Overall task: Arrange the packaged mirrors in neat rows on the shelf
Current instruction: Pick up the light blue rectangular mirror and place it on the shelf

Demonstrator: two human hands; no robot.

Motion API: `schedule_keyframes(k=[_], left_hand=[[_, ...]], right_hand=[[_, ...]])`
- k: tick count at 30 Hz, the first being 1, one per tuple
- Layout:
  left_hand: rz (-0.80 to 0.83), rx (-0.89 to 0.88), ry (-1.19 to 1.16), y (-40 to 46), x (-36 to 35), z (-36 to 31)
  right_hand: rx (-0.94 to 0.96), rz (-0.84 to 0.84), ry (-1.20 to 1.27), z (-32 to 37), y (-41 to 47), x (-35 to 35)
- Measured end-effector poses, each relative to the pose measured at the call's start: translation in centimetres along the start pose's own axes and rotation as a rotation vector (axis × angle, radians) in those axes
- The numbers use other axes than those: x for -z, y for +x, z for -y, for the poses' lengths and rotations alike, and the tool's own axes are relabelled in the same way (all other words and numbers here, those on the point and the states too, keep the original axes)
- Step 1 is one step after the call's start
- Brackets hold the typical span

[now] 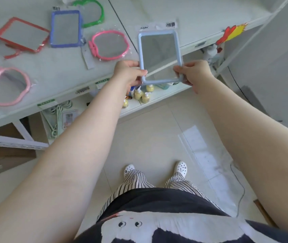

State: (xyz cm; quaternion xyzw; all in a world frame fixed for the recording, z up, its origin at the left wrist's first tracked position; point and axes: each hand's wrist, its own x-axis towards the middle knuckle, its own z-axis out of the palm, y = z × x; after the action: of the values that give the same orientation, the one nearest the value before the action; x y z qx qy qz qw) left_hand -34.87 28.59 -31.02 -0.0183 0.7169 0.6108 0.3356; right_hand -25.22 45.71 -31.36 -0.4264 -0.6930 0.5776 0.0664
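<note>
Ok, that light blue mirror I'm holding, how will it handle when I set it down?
The light blue mirror probably stays stiff: its frame holds flat between left hand and right hand. Its plastic sleeve looks slippery. The glass is likely fragile.

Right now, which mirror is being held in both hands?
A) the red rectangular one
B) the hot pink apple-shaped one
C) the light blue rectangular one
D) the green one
C: the left hand and right hand grip the bottom corners of the light blue rectangular mirror; the others lie on the shelf.
</note>
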Motion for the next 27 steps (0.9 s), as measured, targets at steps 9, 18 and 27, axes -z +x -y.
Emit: schedule_keyframes(k=[9,18,27], left_hand=[[0.055,0.029,0.06,0.7,-17.7,0.3],[0.069,-0.037,0.034,1.3,-28.2,-2.6],[0.076,-0.05,0.038,8.7,-33.1,-6.8]], right_hand=[[-0.037,-0.088,-0.039,-4.5,3.1,16.6],[-0.043,-0.084,0.044,-4.9,7.7,26.0],[-0.047,-0.146,0.028,-1.9,15.3,29.1]])
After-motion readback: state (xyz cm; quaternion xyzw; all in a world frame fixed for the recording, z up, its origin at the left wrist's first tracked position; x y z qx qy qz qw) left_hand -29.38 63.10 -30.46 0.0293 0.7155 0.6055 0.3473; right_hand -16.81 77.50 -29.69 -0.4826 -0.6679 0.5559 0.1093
